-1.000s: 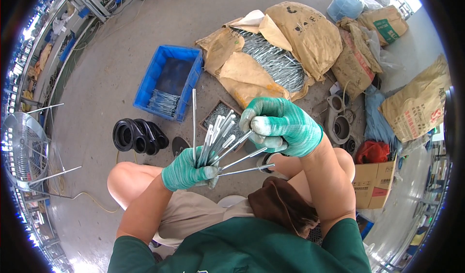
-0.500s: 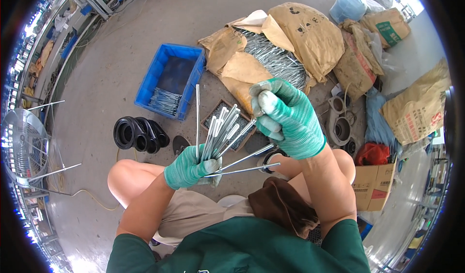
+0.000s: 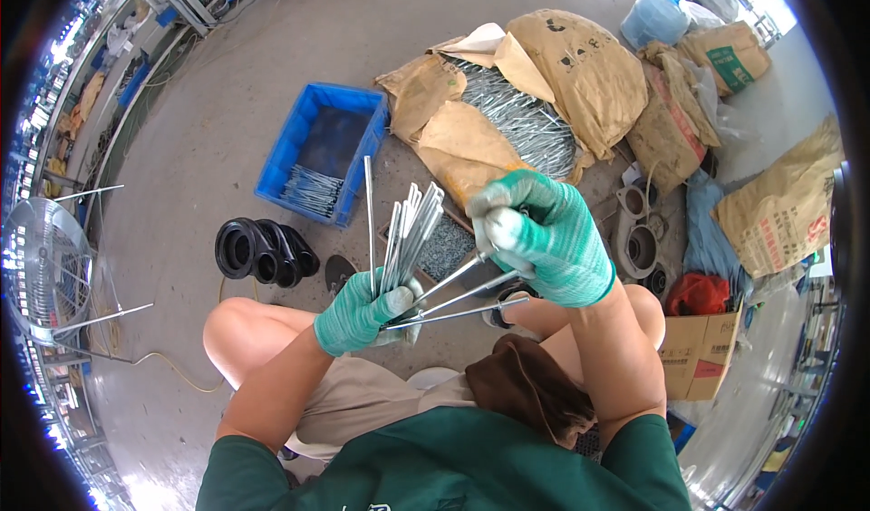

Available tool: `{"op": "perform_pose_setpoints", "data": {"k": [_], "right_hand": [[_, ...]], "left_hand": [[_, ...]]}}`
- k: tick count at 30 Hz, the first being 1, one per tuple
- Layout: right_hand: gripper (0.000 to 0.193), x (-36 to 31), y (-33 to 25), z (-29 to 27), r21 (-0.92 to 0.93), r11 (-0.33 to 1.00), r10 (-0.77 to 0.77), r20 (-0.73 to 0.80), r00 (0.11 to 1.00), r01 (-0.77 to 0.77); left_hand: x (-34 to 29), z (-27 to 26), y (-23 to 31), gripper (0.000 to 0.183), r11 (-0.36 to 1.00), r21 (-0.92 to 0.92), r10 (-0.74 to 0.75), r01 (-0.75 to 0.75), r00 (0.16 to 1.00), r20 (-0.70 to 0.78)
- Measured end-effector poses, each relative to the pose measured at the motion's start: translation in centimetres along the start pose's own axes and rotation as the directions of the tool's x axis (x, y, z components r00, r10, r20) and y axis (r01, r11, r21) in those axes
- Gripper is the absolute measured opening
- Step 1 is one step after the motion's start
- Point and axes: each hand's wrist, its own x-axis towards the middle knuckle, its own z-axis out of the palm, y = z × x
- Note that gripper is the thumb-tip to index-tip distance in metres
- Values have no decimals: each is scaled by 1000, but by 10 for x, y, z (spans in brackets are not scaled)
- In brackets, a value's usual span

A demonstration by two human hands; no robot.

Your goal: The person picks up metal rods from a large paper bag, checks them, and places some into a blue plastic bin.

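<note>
A fanned bundle of thin, silvery metal rods (image 3: 412, 235) rises from my left hand (image 3: 355, 314), whose gloved fingers are closed round their lower ends. One rod stands apart at the left, and several lean out to the right. My right hand (image 3: 548, 235), in a matching green glove, is closed in a pinch. Its fingertips meet the upper end of one right-leaning rod; whatever small piece they hold is hidden. Below both hands, partly covered by them, is a small box of tiny grey metal parts (image 3: 444, 248).
A blue crate (image 3: 272, 165) holds more rods, ahead on the left. An opened brown paper sack (image 3: 471, 144) spills rods beside it. Black ring-shaped parts (image 3: 263, 253) lie at left, near a fan (image 3: 45, 275). Sacks and a cardboard box (image 3: 698, 357) line the right.
My right hand has come down and slightly right, its fingertips now at a rod's end. The rods in my left hand have shifted and stand more upright.
</note>
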Motion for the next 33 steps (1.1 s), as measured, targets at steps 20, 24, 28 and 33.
{"op": "perform_pose_setpoints", "data": {"k": [20, 24, 28, 33], "right_hand": [[20, 12, 12, 13, 361, 913, 269, -176, 947, -192], [17, 9, 13, 13, 225, 966, 178, -230, 957, -126], [18, 9, 12, 18, 4, 995, 95, -259, 961, -98], [19, 9, 12, 12, -85, 990, 88, -233, 968, -111]], "left_hand": [[3, 3, -18, 25, 999, -13, 41, -43, 992, -121], [5, 1, -16, 26, 1000, -21, -19, 17, 995, -97], [7, 5, -18, 27, 997, 26, 71, -68, 992, -109], [8, 5, -18, 29, 995, 72, 71, -65, 994, -83]]}}
